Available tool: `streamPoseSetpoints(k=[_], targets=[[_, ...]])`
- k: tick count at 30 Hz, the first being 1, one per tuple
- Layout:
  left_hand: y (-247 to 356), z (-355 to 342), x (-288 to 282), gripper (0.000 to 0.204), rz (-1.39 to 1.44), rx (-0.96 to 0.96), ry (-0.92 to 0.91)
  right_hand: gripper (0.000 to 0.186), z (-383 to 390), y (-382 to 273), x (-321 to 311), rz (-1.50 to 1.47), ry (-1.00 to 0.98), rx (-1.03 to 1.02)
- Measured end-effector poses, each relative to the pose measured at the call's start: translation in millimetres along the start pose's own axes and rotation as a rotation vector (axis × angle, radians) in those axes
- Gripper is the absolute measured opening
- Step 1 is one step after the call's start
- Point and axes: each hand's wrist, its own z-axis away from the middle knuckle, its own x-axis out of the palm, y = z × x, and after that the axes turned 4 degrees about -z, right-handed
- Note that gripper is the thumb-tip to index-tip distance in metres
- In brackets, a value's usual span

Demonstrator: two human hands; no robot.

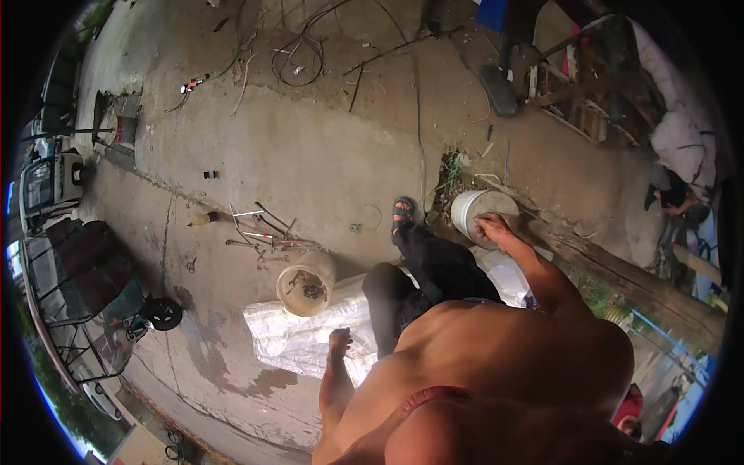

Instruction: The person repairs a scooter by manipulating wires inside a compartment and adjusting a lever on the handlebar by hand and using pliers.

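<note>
My right hand [493, 226] is closed at the edge of a white bucket [464, 212], which sits just beyond my right knee. The bucket's round end looks grey; I cannot tell whether this is a lid or what it contains. Lower and to the left, my left hand [339, 339] is curled into a loose fist over a white woven plastic sheet [283, 341], with nothing visible in it. Past that fist, a cream bucket [324, 267] holds dark metal pieces [308, 287]. Hand tools [263, 236] with long handles lie on the concrete beside it.
A thick log [620, 271] runs along my right. A cart with a black wheel [162, 314] stands at the left. Cables [298, 66] lie coiled at the far side, and scrap wood [581, 101] is piled far right. A person in red [630, 407] is at the lower right.
</note>
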Motion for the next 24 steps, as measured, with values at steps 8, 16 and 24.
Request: streamPoseSetpoints(k=[8, 16, 24], targets=[[152, 57, -31, 0.024, 0.133, -0.196, -0.06, 0.03, -102, -292, 54, -0.283, -0.024, 0.054], [655, -58, -224, 0.021, 0.17, 0.346, -0.085, 0.022, -152, -495, 62, -0.381, 0.191, -0.163], [1396, 57, -260, 0.038, -0.008, 1.108, 0.027, 0.014, -126, -454, 36, -0.501, 0.504, 0.401]])
